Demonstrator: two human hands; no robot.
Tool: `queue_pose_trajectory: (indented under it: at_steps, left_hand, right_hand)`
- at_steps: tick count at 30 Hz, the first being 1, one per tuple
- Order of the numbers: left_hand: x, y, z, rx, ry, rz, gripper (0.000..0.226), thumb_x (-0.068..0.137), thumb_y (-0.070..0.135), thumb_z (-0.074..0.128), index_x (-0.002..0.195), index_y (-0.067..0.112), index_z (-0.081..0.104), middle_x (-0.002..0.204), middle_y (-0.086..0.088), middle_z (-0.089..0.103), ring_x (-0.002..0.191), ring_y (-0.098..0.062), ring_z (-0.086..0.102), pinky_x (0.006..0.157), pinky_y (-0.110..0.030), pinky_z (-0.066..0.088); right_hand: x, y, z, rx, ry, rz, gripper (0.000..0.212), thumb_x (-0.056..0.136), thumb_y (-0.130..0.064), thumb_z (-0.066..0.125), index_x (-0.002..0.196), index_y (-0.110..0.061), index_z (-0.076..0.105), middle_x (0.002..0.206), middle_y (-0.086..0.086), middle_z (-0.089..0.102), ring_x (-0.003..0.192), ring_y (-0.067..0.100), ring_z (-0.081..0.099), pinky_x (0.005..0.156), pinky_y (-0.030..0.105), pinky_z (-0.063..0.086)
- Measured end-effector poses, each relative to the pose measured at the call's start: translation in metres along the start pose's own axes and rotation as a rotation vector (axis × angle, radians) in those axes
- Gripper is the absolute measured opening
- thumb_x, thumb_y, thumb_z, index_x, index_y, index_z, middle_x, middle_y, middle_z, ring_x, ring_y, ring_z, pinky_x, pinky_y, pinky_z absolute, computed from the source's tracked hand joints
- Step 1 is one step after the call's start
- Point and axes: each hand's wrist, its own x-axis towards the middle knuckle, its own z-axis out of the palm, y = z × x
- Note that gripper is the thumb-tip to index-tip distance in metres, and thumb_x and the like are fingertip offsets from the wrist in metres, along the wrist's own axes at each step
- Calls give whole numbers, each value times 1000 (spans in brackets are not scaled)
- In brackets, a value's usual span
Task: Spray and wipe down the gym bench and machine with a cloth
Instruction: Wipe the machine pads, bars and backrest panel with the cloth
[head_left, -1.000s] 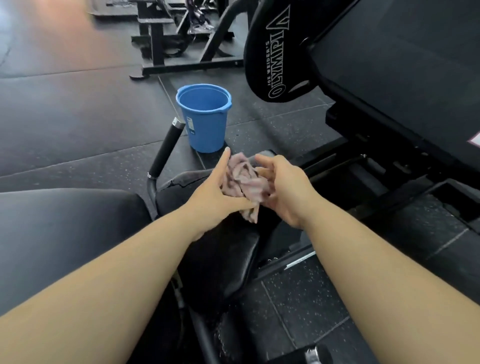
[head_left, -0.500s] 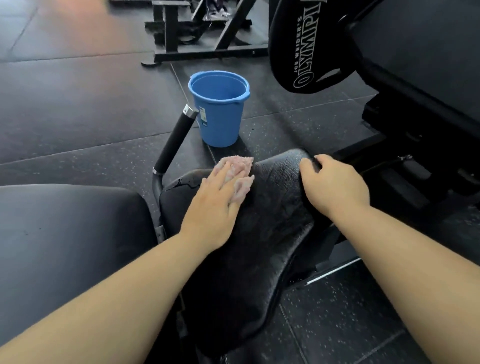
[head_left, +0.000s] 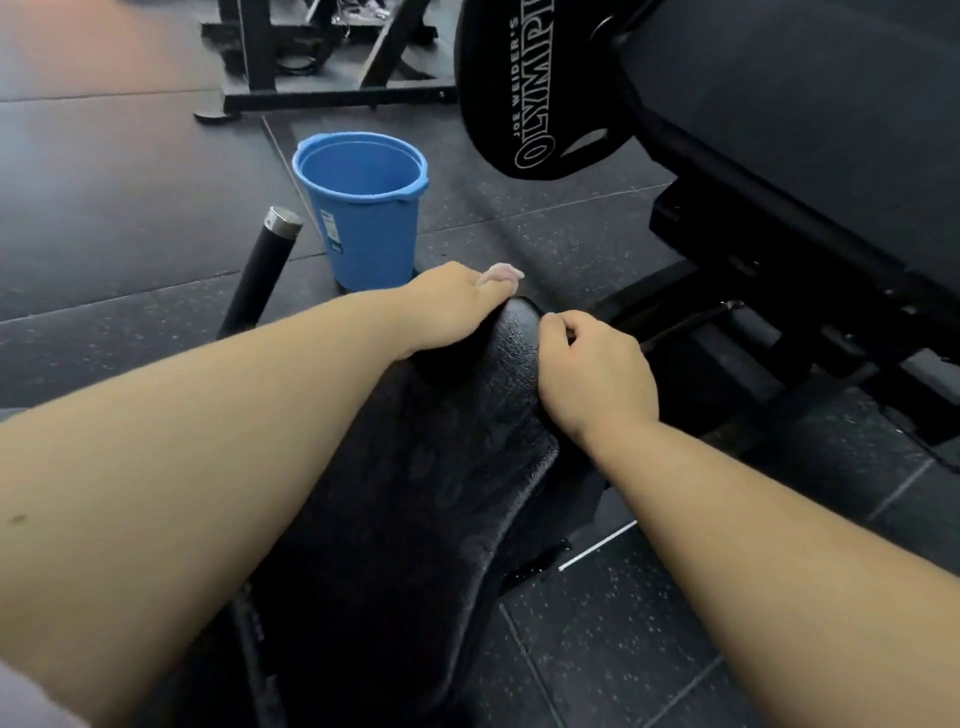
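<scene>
A black padded seat (head_left: 467, 457) of the gym machine runs up the middle of the view, its surface wet and glossy. My left hand (head_left: 447, 306) presses a pale pink cloth (head_left: 501, 273) over the pad's far left end; only a small fold of the cloth shows past my fingers. My right hand (head_left: 592, 374) grips the pad's right edge near the tip, fingers curled round it. No spray bottle is in view.
A blue bucket (head_left: 363, 208) stands on the rubber floor just beyond the pad. A black handle bar (head_left: 260, 270) rises at its left. A black Olympia weight plate (head_left: 535, 98) and the machine's footplate (head_left: 805, 130) loom at the right; a rack frame (head_left: 332, 78) is behind.
My left hand has slid the cloth forward from the pad's top to its far end. My right hand stays on the pad's right edge. The view has moved closer.
</scene>
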Motion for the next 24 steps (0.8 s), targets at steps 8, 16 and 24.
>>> queue_pose_trajectory:
  at_steps: [8,16,24]
  left_hand:
    - [-31,-50,-25,179,-133,-35,38,106,33,24,130,28,53,116,5,57,115,-22,50,91,-28,31]
    - [-2,28,-5,-508,-59,144,32,99,5,38,106,16,68,61,-1,59,51,-13,48,48,-23,41]
    - [-19,-49,-26,13,-147,47,27,102,19,39,85,15,61,48,6,60,45,-10,51,50,-10,40]
  right_hand:
    - [-2,-1,1,-29,20,10,33,98,-43,34,82,-23,54,69,-5,46,77,29,45,66,34,32]
    - [-2,-1,2,-24,46,3,36,97,-43,35,81,-18,55,66,-7,47,62,19,43,56,34,29]
    - [1,1,3,-28,34,-13,33,97,-43,35,81,-22,55,74,-1,51,78,30,46,66,34,33]
